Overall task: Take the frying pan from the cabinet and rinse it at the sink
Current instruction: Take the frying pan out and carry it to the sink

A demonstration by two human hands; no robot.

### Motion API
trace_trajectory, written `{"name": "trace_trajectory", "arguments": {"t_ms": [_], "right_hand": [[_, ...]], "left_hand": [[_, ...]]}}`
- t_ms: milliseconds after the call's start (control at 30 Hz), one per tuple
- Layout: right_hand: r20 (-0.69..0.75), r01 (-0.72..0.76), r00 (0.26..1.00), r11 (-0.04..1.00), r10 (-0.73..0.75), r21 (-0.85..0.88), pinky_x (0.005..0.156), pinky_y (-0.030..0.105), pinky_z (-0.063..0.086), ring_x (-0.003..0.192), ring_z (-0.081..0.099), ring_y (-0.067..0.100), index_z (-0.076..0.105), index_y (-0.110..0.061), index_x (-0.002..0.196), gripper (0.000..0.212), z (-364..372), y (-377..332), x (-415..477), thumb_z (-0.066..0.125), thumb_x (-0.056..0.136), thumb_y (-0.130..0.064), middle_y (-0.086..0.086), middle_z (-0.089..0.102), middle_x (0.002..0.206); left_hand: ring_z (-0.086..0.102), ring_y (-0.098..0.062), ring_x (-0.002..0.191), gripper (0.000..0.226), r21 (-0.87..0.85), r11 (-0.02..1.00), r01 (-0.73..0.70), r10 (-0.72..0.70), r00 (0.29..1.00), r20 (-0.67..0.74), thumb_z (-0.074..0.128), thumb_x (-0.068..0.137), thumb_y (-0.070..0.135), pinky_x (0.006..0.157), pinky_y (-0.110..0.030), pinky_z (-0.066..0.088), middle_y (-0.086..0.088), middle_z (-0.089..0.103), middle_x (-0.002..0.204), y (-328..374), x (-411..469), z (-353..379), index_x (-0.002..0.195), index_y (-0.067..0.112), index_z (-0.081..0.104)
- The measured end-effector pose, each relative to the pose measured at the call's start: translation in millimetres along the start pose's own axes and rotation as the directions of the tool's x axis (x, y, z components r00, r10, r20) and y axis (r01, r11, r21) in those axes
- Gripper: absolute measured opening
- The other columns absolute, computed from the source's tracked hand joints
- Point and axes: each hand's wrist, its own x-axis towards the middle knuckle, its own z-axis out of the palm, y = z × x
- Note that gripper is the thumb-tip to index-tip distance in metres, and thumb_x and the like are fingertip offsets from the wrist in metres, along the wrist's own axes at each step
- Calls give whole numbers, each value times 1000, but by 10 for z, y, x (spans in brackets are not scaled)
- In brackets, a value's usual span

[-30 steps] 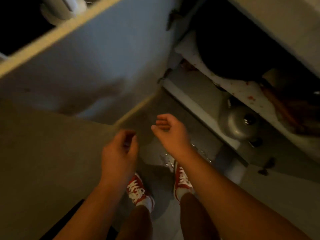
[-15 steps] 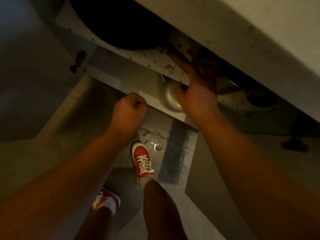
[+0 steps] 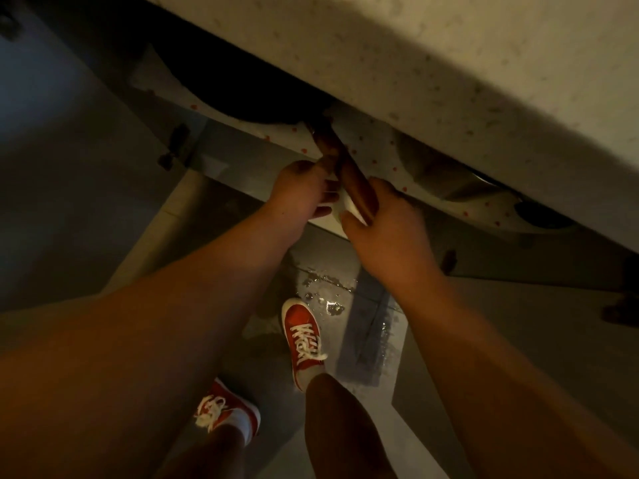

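A dark frying pan (image 3: 249, 95) lies on the cabinet shelf (image 3: 380, 150), which is lined with white paper with red dots. The pan's brown wooden handle (image 3: 345, 167) sticks out over the shelf's front edge. My right hand (image 3: 383, 223) is closed around the end of the handle. My left hand (image 3: 304, 191) touches the handle from the left, fingers curled against it. Most of the pan's body is in deep shadow under the speckled countertop (image 3: 449, 63).
A metal pot (image 3: 435, 171) sits on the same shelf right of the handle, with a dark lid knob (image 3: 539, 216) further right. The open cabinet door (image 3: 69, 150) stands at left. Below, the grey floor has a wet patch (image 3: 328, 292) near my red sneakers (image 3: 302, 337).
My right hand has moved from deep on the shelf onto the pan's handle. My left hand, a loose fist before, has come up to the handle. The view shifted slightly left.
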Motion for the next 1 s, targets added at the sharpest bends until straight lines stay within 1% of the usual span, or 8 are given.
{"name": "trace_trajectory", "arguments": {"t_ms": [100,167,233,300,400,533,733,1000], "right_hand": [[128,-161,982,964,136,210,70,22,51,84,66,13,64,-19,106,22,58,-92,46,66,88,-31,-1,69,95],[309,-377,914,829,262,412,69,31,61,79,72,19,64,-18,92,6,75,-172,141,67,89,-22,12,73,96],[486,-528,829,672,276,519,55,25,61,63,71,13,63,-14,88,4,90,-242,242,67,90,-14,13,73,89],[564,-549,793,667,228,503,45,21,56,50,65,8,64,-11,87,4,117,-283,344,66,91,-13,6,70,74],[599,-545,772,704,211,455,41,18,49,40,56,5,62,-12,81,9,173,-323,449,65,89,-12,-2,61,58],[602,-555,771,684,208,474,38,17,43,34,45,6,55,-13,68,18,288,-333,464,62,83,-6,-5,49,45],[542,-519,810,706,225,482,40,20,40,34,42,10,51,-13,60,21,500,-393,262,58,77,-4,0,46,48],[566,-567,781,678,262,468,39,21,41,35,45,10,53,-13,61,20,580,-435,-429,58,79,-5,-1,47,45]], "left_hand": [[75,-12,74,28,-96,995,25,-22,999,33,63,89,46,56,-27,57,2,78,84,70,69,-33,100,20,63],[74,-18,82,35,-108,992,63,-59,998,36,66,88,41,65,-32,58,-5,77,93,127,128,-47,110,14,64],[71,-21,81,34,-151,983,103,-97,994,52,67,89,33,76,-38,58,-10,74,94,168,176,-63,112,9,62],[67,-21,68,19,-233,963,136,-120,990,80,64,91,24,67,-35,57,-11,70,83,213,193,-67,101,8,61],[63,-20,59,10,-283,948,142,-124,989,82,60,93,17,53,-28,53,-8,64,68,260,234,-67,88,9,58],[54,-13,41,24,-221,969,113,-112,994,20,55,94,11,41,-19,43,-1,54,51,305,264,-72,70,13,52],[50,-11,37,27,-81,995,53,-61,994,-92,53,92,8,37,-17,36,-2,50,51,216,173,-122,66,12,51],[54,-10,35,26,100,991,87,-76,991,-107,58,87,11,36,-17,42,-4,56,50,-103,-446,-306,61,8,56]]}}
